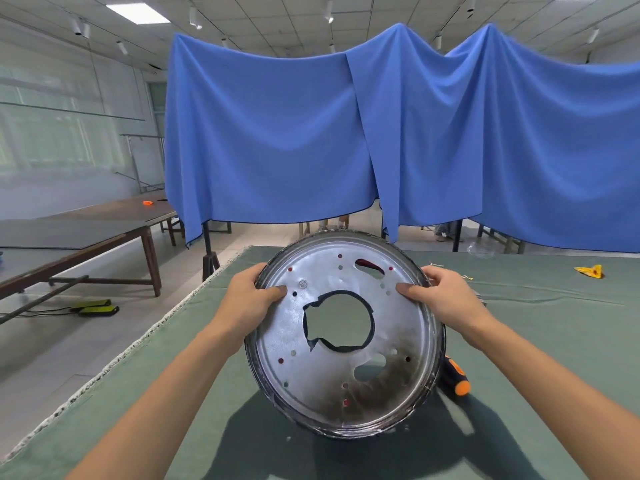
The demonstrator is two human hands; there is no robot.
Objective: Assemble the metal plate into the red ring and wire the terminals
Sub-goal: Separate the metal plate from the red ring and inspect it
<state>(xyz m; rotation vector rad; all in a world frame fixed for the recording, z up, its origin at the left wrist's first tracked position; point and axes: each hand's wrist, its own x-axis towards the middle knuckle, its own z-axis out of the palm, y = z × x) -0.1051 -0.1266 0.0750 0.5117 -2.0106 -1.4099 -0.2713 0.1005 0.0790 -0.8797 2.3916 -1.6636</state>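
So the metal plate (346, 327) is held up tilted over the green worktop (540, 327), both hands clamped on its upper rim. Left hand (254, 292) and right hand (438, 292) each have a tight grip, thumb on the face, fingers curled behind out of sight. The red ring only peeks through the plate's small holes. An orange-and-black screwdriver (455, 375) is mostly hidden behind the rim. Blue cloth (311, 133) blocks everything beyond.
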